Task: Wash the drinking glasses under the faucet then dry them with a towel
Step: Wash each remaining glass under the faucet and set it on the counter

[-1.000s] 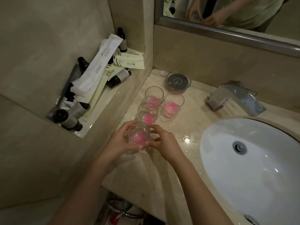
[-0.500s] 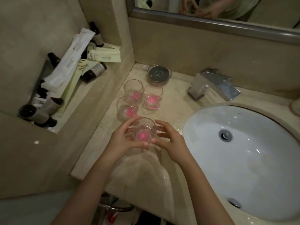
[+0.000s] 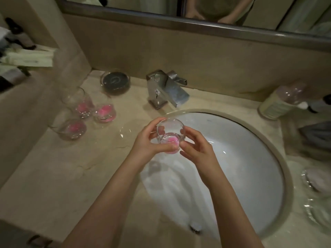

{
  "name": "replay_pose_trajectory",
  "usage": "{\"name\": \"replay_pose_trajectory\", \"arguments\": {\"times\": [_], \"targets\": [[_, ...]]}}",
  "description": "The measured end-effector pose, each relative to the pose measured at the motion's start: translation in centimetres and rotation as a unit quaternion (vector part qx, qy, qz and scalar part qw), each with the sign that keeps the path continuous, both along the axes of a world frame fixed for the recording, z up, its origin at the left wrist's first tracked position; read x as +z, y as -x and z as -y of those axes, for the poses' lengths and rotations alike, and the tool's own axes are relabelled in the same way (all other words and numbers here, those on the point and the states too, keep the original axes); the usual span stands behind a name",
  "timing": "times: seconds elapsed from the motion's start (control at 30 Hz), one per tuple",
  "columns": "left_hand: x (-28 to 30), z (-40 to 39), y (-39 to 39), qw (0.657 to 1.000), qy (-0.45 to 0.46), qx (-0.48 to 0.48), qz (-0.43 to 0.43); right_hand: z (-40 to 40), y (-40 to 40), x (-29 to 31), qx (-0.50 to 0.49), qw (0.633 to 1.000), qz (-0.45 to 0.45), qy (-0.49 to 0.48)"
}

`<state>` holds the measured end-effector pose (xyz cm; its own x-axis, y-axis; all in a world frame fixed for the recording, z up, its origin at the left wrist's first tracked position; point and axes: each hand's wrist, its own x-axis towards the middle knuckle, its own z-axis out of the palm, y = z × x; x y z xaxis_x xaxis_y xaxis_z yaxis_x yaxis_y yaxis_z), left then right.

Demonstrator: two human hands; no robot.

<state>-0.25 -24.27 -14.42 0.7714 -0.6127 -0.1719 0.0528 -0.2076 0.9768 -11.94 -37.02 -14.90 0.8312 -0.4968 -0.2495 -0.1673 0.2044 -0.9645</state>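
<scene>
glass (image 3: pixel 169 134) between both hands' grip, seemingly over sink (image 3: pixel 250 158)

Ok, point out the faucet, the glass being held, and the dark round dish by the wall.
faucet (image 3: pixel 166 88), head view, on the chrome body.
held glass (image 3: pixel 170 129), head view, on its clear side wall.
dark round dish (image 3: pixel 115 82), head view, on its dark centre.

Both my forearms bare to the frame edge, no sleeves in view. My left hand (image 3: pixel 148 140) and right hand (image 3: pixel 198 151): no rings, no watch, no gloves, nails short and unpainted. Mirror (image 3: pixel 206 9) reflection shows my top, pale greenish, short-sleeved; details blurry.
</scene>
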Motion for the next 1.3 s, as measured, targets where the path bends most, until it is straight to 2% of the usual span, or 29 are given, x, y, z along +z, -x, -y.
{"name": "replay_pose_trajectory", "arguments": {"times": [0.37, 0.6, 0.77, 1.0, 1.13, 1.3], "targets": [[-2.3, 4.5, -0.3, 0.999, 0.020, 0.036, -0.035, 3.8, -1.4, -2.2, 0.006, 0.999, 0.022, -0.040], [-3.2, 4.4, -1.3, 0.997, 0.031, 0.039, -0.062, 5.0, -2.4, -1.5, -0.001, 0.998, -0.028, -0.058], [-3.3, 4.5, -1.8, 0.996, 0.036, 0.033, -0.079, 6.6, -5.9, 0.6, -0.059, 0.998, -0.015, -0.021], [-3.3, 4.4, -2.4, 0.997, 0.016, 0.024, -0.076, 8.0, -11.8, 3.4, -0.049, 0.998, 0.011, 0.031], [-3.2, 4.5, -2.7, 0.998, 0.009, 0.015, -0.061, 8.1, -13.9, 3.4, -0.034, 0.996, 0.008, 0.079], [-3.2, 4.7, -2.8, 0.997, 0.016, 0.013, -0.072, 8.1, -15.2, 2.1, -0.075, 0.985, 0.020, 0.154]]}}
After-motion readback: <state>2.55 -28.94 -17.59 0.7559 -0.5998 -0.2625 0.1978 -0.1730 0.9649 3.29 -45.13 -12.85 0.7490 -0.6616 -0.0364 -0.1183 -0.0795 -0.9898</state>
